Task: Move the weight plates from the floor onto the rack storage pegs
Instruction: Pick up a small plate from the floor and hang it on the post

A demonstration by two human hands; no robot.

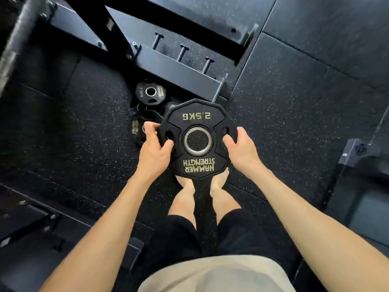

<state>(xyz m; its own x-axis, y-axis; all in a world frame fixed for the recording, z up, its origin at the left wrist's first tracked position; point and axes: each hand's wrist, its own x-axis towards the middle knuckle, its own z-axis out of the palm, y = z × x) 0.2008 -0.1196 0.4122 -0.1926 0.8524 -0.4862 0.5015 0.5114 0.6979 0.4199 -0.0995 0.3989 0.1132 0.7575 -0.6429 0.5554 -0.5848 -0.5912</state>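
Got both hands on the 2.5kg plate (196, 140), held flat above my feet: left grip (152, 149) curled round its left edge with the thumb on top, right grip (242, 147) clamped on the right edge. It's black rubber, many-sided, with a steel ring in the middle. More plates (150, 92) lie on the speckled rubber floor (284, 114) by the rack's bare metal pegs (182, 52).

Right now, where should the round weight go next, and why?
Probably forward and up toward the bare storage pegs on the rack: both hands, left and right, already grip the 2.5 kg plate off the floor, its centre hole clear.
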